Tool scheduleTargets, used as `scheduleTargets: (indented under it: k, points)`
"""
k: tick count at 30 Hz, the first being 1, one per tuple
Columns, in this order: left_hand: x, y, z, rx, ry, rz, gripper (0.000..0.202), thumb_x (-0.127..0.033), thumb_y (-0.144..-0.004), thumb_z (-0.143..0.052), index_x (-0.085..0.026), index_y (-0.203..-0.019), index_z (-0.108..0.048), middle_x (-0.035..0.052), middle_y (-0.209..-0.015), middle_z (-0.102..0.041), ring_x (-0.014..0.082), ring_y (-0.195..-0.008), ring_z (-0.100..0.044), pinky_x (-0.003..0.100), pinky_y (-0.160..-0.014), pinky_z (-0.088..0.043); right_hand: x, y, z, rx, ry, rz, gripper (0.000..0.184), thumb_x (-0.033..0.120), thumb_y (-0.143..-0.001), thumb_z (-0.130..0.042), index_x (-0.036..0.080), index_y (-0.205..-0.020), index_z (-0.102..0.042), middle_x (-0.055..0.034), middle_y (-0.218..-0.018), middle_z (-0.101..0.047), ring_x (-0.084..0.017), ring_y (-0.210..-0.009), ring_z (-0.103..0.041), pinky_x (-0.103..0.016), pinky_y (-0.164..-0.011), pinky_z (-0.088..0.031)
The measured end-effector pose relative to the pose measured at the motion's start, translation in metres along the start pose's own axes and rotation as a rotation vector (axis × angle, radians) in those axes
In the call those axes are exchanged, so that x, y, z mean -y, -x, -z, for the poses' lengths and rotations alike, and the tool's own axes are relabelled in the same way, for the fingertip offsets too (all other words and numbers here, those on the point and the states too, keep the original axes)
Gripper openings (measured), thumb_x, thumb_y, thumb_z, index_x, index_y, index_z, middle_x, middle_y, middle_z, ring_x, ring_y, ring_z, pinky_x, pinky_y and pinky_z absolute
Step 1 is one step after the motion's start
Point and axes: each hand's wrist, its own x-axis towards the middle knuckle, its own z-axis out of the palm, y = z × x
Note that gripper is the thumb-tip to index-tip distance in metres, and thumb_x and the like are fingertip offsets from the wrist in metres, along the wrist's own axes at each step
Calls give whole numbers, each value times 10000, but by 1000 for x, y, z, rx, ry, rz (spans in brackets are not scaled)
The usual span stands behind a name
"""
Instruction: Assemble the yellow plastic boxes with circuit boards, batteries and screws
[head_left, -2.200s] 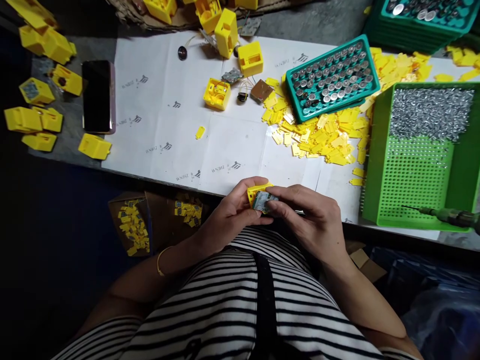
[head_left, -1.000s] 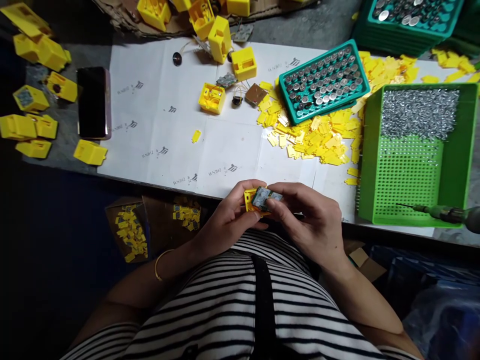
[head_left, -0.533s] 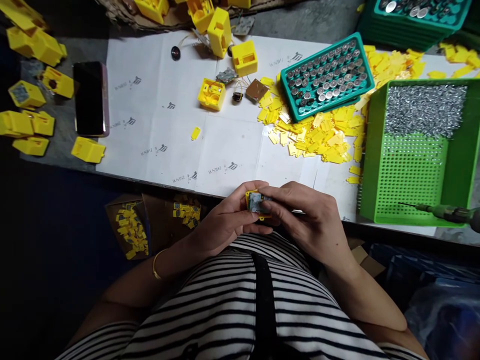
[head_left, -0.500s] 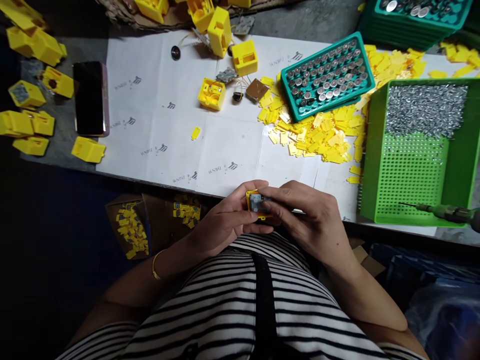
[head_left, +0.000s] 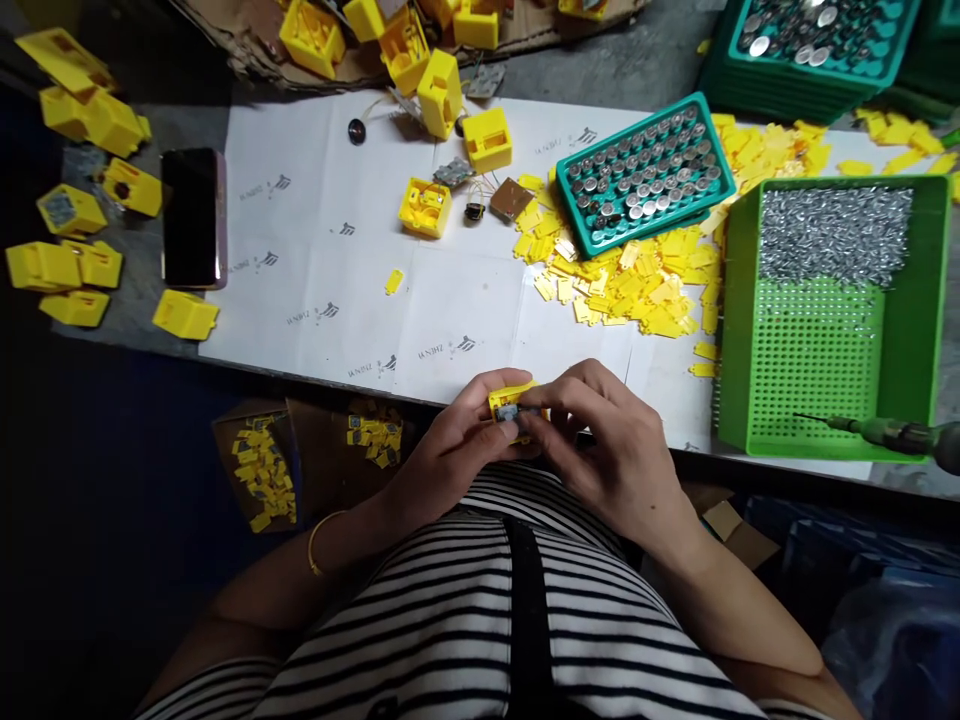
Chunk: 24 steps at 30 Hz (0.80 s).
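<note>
Close to my body, just off the table's front edge, my left hand (head_left: pixel 457 440) grips a small yellow plastic housing (head_left: pixel 504 398) between thumb and fingers. A grey block-like part (head_left: pixel 507 412) sits in the housing's open face. My right hand (head_left: pixel 600 430) is closed at the housing's right side, thumb and fingertips pinched at the grey part. Whatever lies between those fingertips is mostly hidden; a dark bit shows there. Beyond my hands, a single flat yellow piece (head_left: pixel 394 281) lies on the white paper (head_left: pixel 330 250).
Flat yellow pieces (head_left: pixel 645 280) surround a teal tray (head_left: pixel 577 215) of round metal-topped parts. At right, a green basket (head_left: pixel 739 330) holds small metal screws, with a screwdriver (head_left: pixel 885 432) over it. Yellow housings (head_left: pixel 487 140) and a phone (head_left: pixel 193 220) lie farther back and left.
The yellow housing has tilted in my hands, so more of its inside shows above the grey part. My right fingers have shifted slightly; the whole view has moved a little.
</note>
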Motion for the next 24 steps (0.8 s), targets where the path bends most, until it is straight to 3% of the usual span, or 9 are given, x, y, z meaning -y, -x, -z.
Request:
scheduleTargets:
  k: [5, 8, 11, 15, 20, 24]
  points:
    - [4, 0, -1, -29, -181, -67, 386, -332, -910, -563, -206, -1272, -509, 81, -1189, -614, 200, -1069, -612, 333, -909, -528, 1, 1, -4, -89, 66, 53, 84, 201, -922, -572, 190, -967, -642, -35, -889, -529, -109, -700, -541, -242, -587, -461]
    - [3, -1, -3, -62, -242, -110, 363, -344, -912, -555, -184, -1237, -527, 69, -1089, -648, 169, -958, -638, 287, -843, -530, 1, 1, -8, -109, 117, 78, 86, 201, -924, -568, 190, -976, -636, -38, -877, -558, -114, -694, -551, -247, -571, -459]
    - [3, -3, -5, -93, -292, -186, 319, -322, -906, -566, -165, -1183, -549, 52, -993, -669, 139, -861, -635, 246, -796, -518, -1, 2, -11, -102, 4, 70, 130, 187, -925, -573, 202, -1049, -611, -22, -860, -605, -116, -717, -580, -244, -605, -481]
    - [6, -6, -3, -71, -229, -192, 345, -310, -905, -566, -157, -1210, -518, 63, -1014, -672, 151, -905, -643, 248, -822, -508, -5, 2, -13, -162, -35, 73, 97, 181, -913, -592, 215, -980, -653, -16, -834, -564, -110, -717, -572, -238, -604, -479]
    - [12, -13, 1, -34, -63, -180, 414, -277, -889, -581, -179, -1274, -466, 80, -1131, -657, 181, -1005, -645, 291, -881, -508, -10, 2, -13, -141, -41, 80, 151, 162, -914, -568, 206, -1041, -637, -17, -854, -564, -109, -707, -570, -254, -607, -489]
    - [13, -19, 1, -21, -4, -137, 464, -262, -848, -625, -193, -1285, -484, 85, -1197, -642, 218, -1090, -624, 329, -915, -511, -13, 2, -14, -232, 4, 71, 94, 176, -888, -592, 189, -975, -625, -49, -928, -551, -137, -780, -571, -280, -621, -504]
